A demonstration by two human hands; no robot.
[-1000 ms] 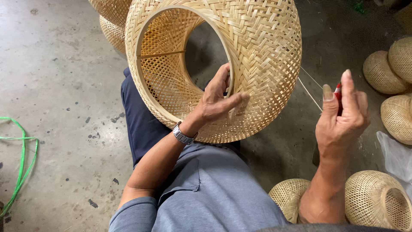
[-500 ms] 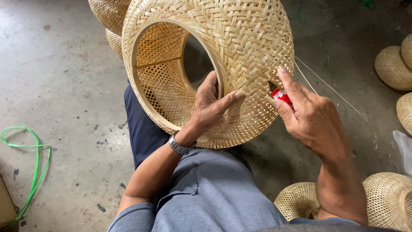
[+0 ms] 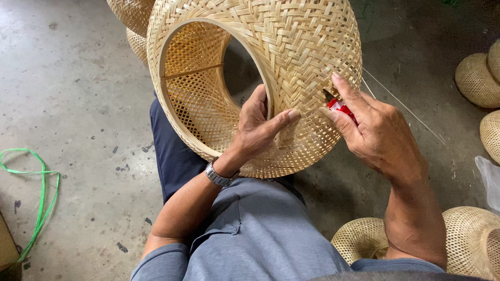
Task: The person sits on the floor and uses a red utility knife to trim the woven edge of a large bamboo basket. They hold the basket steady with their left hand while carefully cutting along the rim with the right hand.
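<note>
A large woven bamboo shade (image 3: 291,62) rests tilted on the person's lap, its round open rim facing up and to the left, its outer weave turned to the right. The left hand (image 3: 260,127) grips the rim: fingers reach inside the opening, the thumb lies pressed across the outer weave. The right hand (image 3: 375,130) is set against the outer side of the shade, thumb and forefinger pinched on a small red-handled tool (image 3: 341,109) whose dark tip touches the weave. A thin pale strand (image 3: 401,104) runs from near the tool down and to the right, over the floor. A metal wristwatch (image 3: 219,176) sits on the left wrist. The person wears a grey shirt (image 3: 260,234) and dark blue trousers (image 3: 172,156). More woven shades lie about: two behind the held one at the top left (image 3: 130,15), some at the right edge (image 3: 476,78), and two by the right forearm at the bottom right (image 3: 469,239). A green plastic strap (image 3: 36,198) lies looped on the concrete floor (image 3: 67,93) at the left.
</note>
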